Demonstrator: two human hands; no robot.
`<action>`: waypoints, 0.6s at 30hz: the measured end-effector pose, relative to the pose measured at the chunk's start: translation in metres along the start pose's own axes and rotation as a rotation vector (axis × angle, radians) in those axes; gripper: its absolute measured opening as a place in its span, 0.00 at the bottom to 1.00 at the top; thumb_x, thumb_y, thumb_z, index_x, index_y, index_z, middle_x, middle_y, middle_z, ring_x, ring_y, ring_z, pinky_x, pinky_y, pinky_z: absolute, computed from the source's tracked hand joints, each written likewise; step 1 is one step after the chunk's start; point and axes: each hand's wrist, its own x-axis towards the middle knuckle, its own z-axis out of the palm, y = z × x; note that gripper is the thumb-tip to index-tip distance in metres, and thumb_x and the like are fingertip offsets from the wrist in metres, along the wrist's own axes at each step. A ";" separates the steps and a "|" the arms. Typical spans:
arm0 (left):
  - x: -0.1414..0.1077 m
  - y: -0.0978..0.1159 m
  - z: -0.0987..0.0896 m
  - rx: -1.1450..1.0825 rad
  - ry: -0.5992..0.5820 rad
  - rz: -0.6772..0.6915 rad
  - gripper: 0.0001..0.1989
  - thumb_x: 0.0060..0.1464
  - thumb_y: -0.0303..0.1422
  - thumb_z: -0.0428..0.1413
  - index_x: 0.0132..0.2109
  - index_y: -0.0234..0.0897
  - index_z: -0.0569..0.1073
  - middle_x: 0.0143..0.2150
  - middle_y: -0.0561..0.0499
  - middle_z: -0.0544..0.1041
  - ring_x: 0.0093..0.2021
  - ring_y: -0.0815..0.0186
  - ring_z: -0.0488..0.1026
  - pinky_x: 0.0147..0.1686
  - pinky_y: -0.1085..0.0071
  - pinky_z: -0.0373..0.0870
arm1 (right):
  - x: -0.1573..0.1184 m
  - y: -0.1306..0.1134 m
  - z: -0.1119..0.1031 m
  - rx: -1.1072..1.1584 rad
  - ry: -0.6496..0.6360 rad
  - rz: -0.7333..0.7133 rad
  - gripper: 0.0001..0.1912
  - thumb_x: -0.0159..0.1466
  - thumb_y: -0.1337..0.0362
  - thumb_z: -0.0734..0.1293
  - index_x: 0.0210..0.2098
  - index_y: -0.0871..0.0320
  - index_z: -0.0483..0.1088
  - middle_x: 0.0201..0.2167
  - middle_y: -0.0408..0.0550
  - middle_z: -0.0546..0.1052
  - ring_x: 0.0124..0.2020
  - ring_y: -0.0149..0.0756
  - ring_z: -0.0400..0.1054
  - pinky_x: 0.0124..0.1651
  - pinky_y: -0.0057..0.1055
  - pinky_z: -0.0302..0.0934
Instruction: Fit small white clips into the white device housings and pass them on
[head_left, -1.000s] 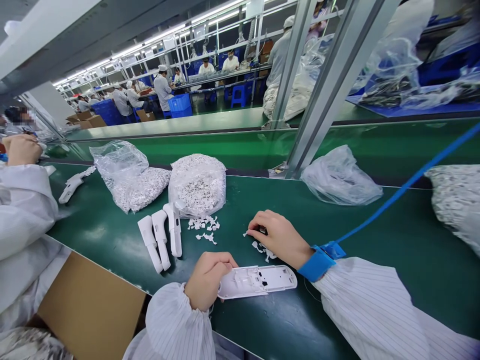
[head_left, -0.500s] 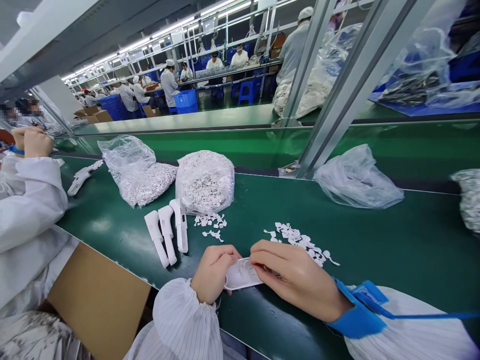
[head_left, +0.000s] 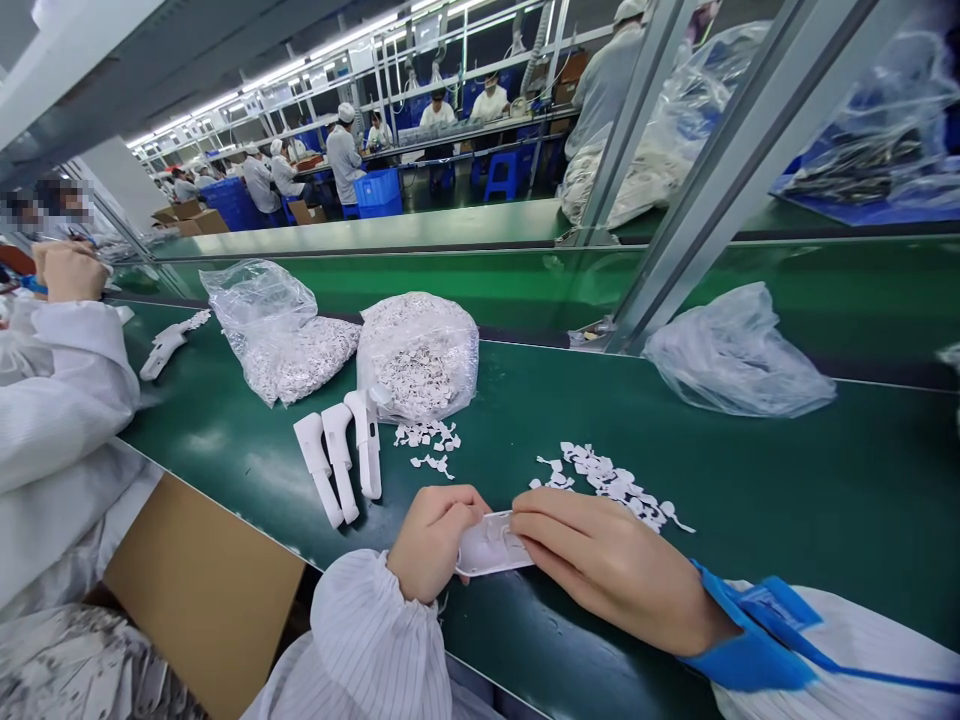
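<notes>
Sliding across from the loose white paper scraps [head_left: 611,482], your right hand [head_left: 611,570] had joined your left hand [head_left: 433,540] on the flat white plastic shell [head_left: 491,545]. You held that shell between your hands, its long axis running roughly left to right across your front; whether it touched the green worktop [head_left: 750,510] beneath, you could not tell from this view. Your left fingers [head_left: 457,520] curled closely around its left end, while your right fingers [head_left: 551,530] lay flat and close together over its right end. Both hands were touching it, with neither clearly nearer. Three white plastic handle-shaped housings [head_left: 337,465] lay just left of your left hand, below a clear plastic bag of white scraps [head_left: 416,360]. A blue wrist strap [head_left: 750,650] circled your right wrist. No brand, label or writing could be read on anything near you.
</notes>
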 end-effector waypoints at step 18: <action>0.002 -0.004 -0.001 0.033 -0.006 0.030 0.11 0.38 0.36 0.43 0.21 0.33 0.65 0.16 0.54 0.59 0.15 0.72 0.57 0.10 0.78 0.49 | -0.001 -0.004 0.000 -0.008 -0.009 -0.016 0.25 0.67 0.70 0.46 0.27 0.63 0.70 0.26 0.50 0.72 0.25 0.32 0.65 0.24 0.27 0.58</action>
